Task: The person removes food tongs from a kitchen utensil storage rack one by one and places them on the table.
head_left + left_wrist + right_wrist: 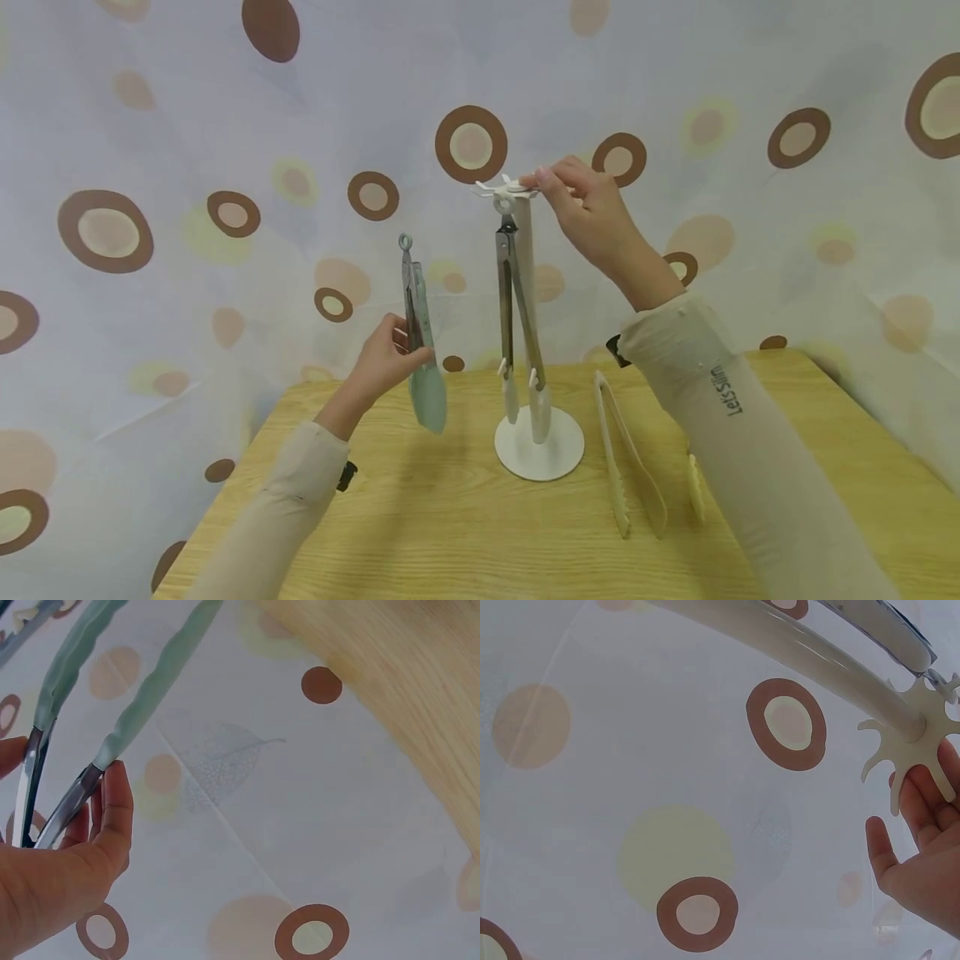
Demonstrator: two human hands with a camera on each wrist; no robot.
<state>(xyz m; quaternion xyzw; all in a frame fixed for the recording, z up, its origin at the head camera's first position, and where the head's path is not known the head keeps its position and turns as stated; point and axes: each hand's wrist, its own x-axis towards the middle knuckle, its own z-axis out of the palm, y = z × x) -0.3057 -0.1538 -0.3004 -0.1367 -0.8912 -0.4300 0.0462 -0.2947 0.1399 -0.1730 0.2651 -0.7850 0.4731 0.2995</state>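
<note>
My left hand [386, 362] grips a pair of pale green tongs [427, 400] by the metal arms, their green tips hanging down and the ring on top. In the left wrist view the tongs' two arms [154, 694] are spread apart. To the right of them stands a white utensil stand [540, 458] with a hooked top. White-tipped metal tongs [506, 292] hang from one hook by their ring. My right hand [592, 221] rests its fingers on that hooked top [907, 746], with the thumb held apart from it in the right wrist view.
Cream-coloured tongs [626, 454] lie on the wooden table [450, 533] right of the stand's base. A yellow piece [696, 487] shows beside the right sleeve, which partly hides it. Behind the table hangs a patterned cloth [337, 108].
</note>
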